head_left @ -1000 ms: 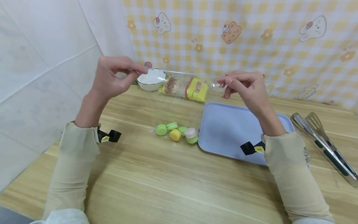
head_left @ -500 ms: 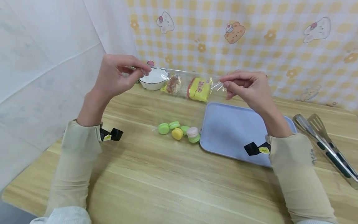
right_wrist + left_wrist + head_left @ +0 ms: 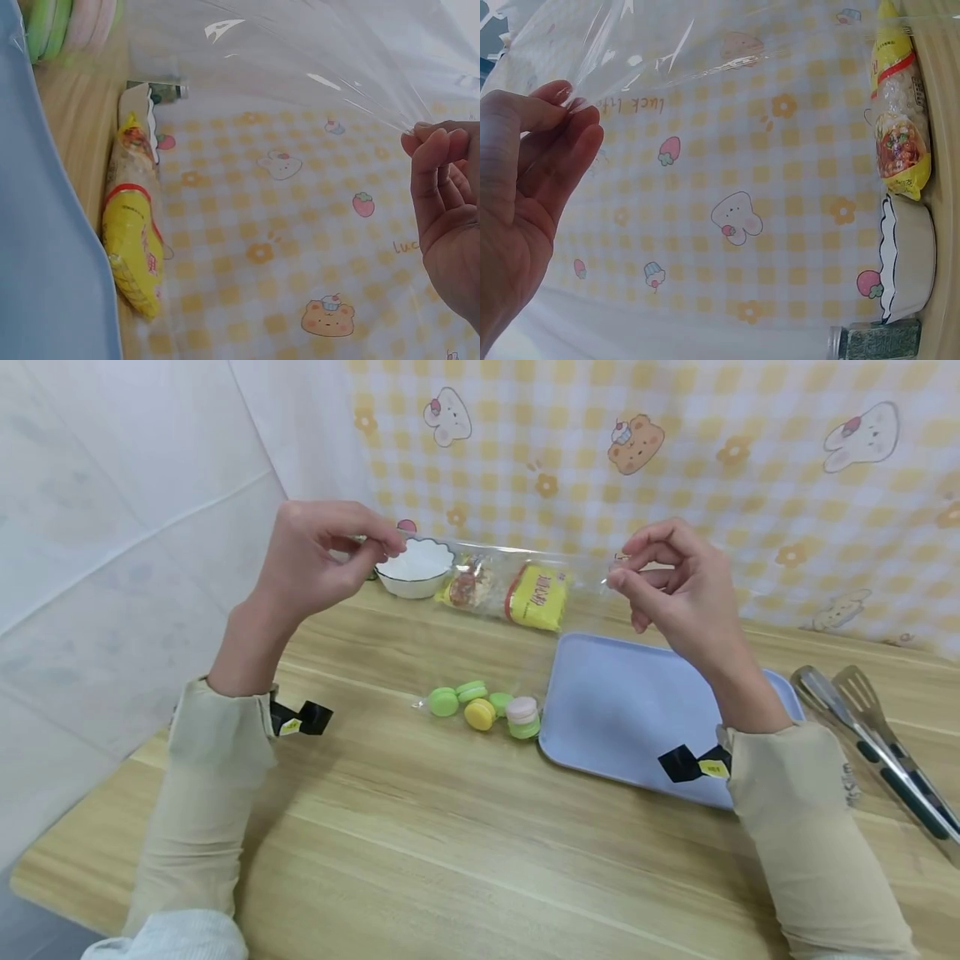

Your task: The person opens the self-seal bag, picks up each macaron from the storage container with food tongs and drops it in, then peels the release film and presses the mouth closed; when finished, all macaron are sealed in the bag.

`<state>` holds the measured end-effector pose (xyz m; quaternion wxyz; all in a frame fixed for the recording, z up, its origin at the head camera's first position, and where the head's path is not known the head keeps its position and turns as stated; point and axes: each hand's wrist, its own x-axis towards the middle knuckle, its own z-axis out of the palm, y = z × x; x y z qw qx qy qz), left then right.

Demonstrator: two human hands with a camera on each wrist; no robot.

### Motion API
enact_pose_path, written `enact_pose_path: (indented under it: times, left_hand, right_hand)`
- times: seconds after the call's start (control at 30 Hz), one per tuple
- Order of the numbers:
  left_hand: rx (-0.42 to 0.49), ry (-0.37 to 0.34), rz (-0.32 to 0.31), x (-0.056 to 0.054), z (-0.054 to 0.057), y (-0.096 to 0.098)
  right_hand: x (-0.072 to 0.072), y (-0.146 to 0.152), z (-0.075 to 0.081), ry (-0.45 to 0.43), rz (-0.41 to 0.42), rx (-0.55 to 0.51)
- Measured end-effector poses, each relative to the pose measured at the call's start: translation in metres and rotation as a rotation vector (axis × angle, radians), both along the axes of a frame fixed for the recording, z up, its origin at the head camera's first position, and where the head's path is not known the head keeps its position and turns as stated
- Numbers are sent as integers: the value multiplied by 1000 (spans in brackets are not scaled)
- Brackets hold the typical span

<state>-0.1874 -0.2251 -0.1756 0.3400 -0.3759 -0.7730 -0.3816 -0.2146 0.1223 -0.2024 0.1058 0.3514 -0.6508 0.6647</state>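
A clear plastic bag [image 3: 502,550] is stretched between my two hands, its upper edge nearly level. My left hand [image 3: 318,556] pinches one corner between thumb and fingertips; in the left wrist view the film [image 3: 682,45] fans out from that pinch. The other corner is pinched by my right hand [image 3: 684,589], and creases in the film [image 3: 322,75] run to its fingertips in the right wrist view. Several macarons, green, yellow [image 3: 479,714] and pale pink [image 3: 521,708], cluster at the bag's lower end, close over the wooden table [image 3: 420,827].
A blue tray [image 3: 615,710] lies right of the macarons. Behind stand a white bowl [image 3: 415,572] and a yellow food packet [image 3: 540,597]. Metal tongs [image 3: 862,735] and a slotted turner [image 3: 858,693] lie at the right. A small jar [image 3: 877,340] stands by the bowl.
My right hand has moved slightly right and up, its fingers spread more above the pinch, and the bag's upper edge is drawn wider. The left hand keeps its pinch.
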Motion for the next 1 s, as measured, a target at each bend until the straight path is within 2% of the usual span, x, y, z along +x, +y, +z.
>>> enact_pose_path:
  times: [0.17,0.37,0.7,0.87,1.0]
  left_hand:
    - [-45,84,50,0,0,1]
    - [-70,133,58,0,1,4]
    - [-51,50,57,0,0,3]
    - [-77,21,99,1,2,4]
    - [-64,-60,132,4,4,7]
  right_hand:
    - [-2,1,3,-5,-26,55]
    - [-2,4,4,9,-78,138]
    - [0,5,4,86,-140,245]
    - [-1,7,6,121,-190,302]
    - [-1,8,9,130,-246,365]
